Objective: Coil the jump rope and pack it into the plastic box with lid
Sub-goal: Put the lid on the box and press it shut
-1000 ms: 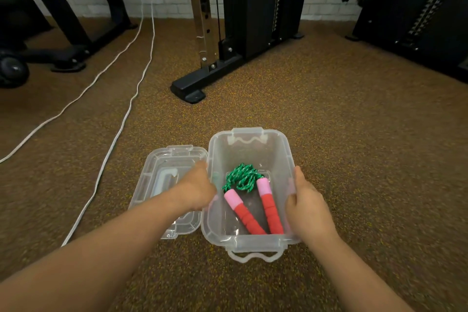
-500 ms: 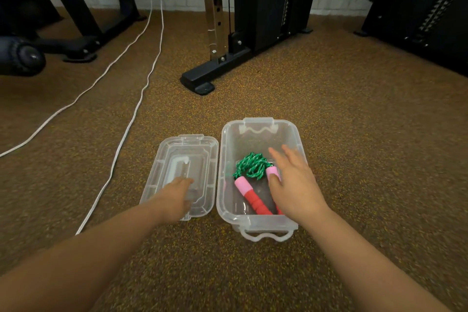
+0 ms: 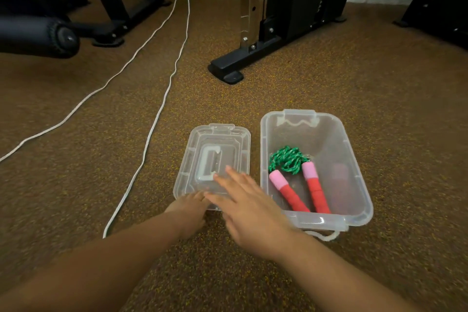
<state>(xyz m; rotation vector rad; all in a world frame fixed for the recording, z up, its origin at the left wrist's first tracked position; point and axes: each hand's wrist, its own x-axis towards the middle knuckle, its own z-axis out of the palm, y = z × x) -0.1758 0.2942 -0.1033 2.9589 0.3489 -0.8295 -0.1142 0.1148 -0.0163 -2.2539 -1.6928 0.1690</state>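
The clear plastic box (image 3: 354, 167) stands open on the brown floor. Inside it lies the jump rope (image 3: 288, 159), its green cord coiled and its two red-and-pink handles side by side. The clear lid (image 3: 215, 142) lies flat on the floor just left of the box. My right hand (image 3: 243, 200) hovers with straight, spread fingers over the lid's near right corner, blurred by motion. My left hand (image 3: 190, 208) is at the lid's near edge, fingertips touching it; whether they curl under the rim is hidden.
Two white cables (image 3: 157, 114) run along the floor to the left of the lid. A black machine foot (image 3: 228, 71) stands beyond the box. A black padded roller (image 3: 58, 38) sits at far left. Brown speckled floor surrounds the box.
My right hand has left the box and swung left over the lid. My left hand has slid back to the lid's near edge. The view has shifted left.
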